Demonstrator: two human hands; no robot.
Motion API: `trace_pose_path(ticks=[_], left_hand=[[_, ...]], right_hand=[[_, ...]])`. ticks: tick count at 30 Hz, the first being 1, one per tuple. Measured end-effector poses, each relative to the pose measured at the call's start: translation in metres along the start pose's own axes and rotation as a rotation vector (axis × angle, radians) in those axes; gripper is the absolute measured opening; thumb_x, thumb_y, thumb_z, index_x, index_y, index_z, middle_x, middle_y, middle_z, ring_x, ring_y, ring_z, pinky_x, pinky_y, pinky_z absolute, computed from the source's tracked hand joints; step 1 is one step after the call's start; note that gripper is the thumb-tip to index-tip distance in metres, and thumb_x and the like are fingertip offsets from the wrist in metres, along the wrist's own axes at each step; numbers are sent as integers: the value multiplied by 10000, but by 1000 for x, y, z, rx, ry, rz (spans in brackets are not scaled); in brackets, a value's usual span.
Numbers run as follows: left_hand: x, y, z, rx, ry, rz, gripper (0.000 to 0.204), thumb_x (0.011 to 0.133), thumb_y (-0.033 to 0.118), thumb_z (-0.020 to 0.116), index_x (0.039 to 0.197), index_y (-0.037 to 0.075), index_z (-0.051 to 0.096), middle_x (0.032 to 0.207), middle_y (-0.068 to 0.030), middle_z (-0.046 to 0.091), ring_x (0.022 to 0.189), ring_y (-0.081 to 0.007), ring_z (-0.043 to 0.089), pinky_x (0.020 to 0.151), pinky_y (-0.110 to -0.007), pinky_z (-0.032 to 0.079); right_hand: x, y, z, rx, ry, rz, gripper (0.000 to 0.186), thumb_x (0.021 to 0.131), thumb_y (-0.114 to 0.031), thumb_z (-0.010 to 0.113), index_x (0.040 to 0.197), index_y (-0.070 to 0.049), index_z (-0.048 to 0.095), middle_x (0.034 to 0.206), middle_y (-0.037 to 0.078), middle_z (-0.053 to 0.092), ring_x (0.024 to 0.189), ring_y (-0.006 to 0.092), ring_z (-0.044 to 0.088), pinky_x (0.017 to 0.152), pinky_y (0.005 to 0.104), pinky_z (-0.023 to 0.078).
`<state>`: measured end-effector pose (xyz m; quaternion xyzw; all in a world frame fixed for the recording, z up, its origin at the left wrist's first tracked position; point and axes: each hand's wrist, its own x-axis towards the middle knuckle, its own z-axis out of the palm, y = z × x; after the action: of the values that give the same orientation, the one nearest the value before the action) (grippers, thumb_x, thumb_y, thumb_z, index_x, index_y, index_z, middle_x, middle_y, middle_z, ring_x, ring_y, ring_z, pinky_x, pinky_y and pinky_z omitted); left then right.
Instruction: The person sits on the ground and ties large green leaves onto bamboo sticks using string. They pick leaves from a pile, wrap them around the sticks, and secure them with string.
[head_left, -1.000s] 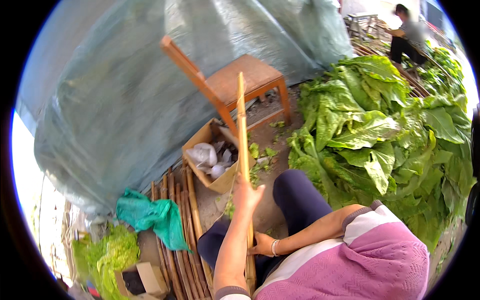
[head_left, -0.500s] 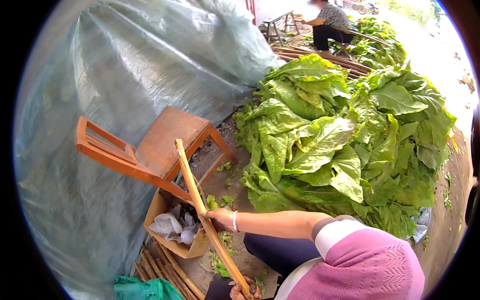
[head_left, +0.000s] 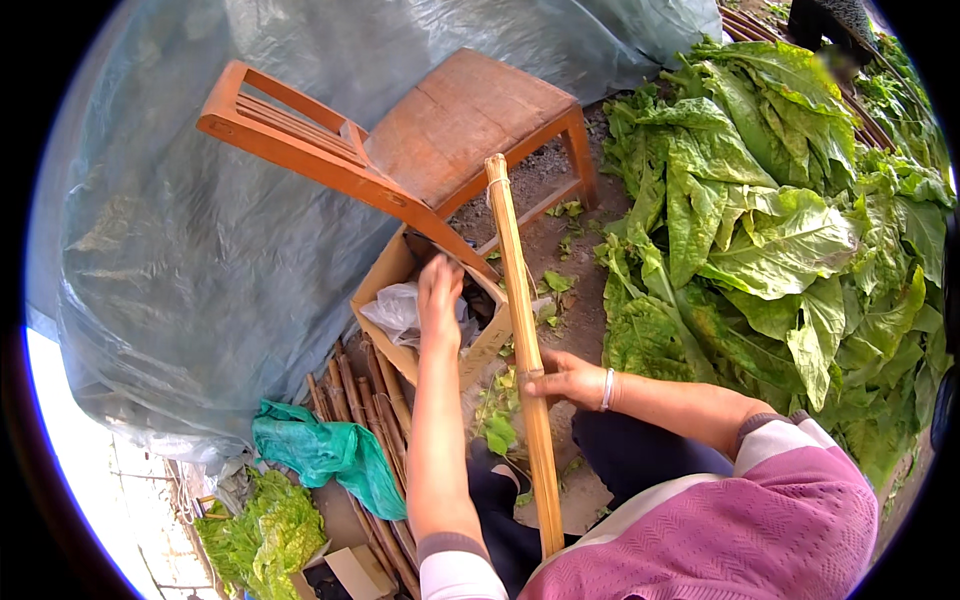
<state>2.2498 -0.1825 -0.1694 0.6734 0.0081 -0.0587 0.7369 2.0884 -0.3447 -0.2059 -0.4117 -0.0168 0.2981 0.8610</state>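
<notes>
Seated on the ground, big heap of green leaves to my right, tipped wooden chair ahead against the blue-grey tarp.

Right hand: clenched round the bamboo stick about halfway along it, thumb over the top. The stick stands nearly upright and leans slightly away from me. Its lower end is down at my lap, its upper end up by the chair seat, with a bit of binding wrapped near the tip.

Left hand: arm stretched forward, fingers dipped into the cardboard box that sits just under the chair's edge. The fingertips are hidden among what is in the box, beside a crumpled white plastic bag. I can't tell whether the hand has closed on anything or is only feeling about.

Step in hand, as I read it: steadying the stick with one hand while the other picks something out of the box.

Next move would call for a sure pinch on whatever is in there, then lifting clear of the box flap and the chair leg without knocking the stick. The right hand must hold the stick firm meanwhile.

Also near: bundle of spare sticks flat on the ground by my left leg, and a green bag lying over them.
</notes>
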Motion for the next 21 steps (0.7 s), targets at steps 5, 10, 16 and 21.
trace_pose_path(ticks=[5,10,16,21], left_hand=[[101,18,54,-381,-293,-250,493,880,406,557,1146,-3,486,948,-185,620,813,-267,637,714,-404,536],[98,20,86,-306,-336,-442,329,816,376,607,834,51,559,599,-53,542,493,-195,574,544,-385,545],[58,-4,86,-43,-300,-501,324,830,379,565,847,57,529,607,-70,524,480,-201,529,470,-366,486],[78,33,99,-267,-271,-362,534,824,538,555,976,26,571,744,-129,638,564,-210,618,495,-353,521]], right_hand=[[4,-3,16,7,-117,63,571,833,-205,658,1315,-86,377,1091,53,532,1002,191,551,816,387,492],[11,-8,4,-76,-110,-17,550,833,-177,643,1303,-64,380,1084,53,527,975,166,544,807,338,481],[14,-16,-17,-90,-53,-28,528,828,-167,639,1281,-42,399,1064,46,537,957,142,547,788,304,478],[17,-14,-22,-125,-91,-59,514,828,-169,643,1267,-39,410,1026,32,544,938,122,530,781,295,470]])
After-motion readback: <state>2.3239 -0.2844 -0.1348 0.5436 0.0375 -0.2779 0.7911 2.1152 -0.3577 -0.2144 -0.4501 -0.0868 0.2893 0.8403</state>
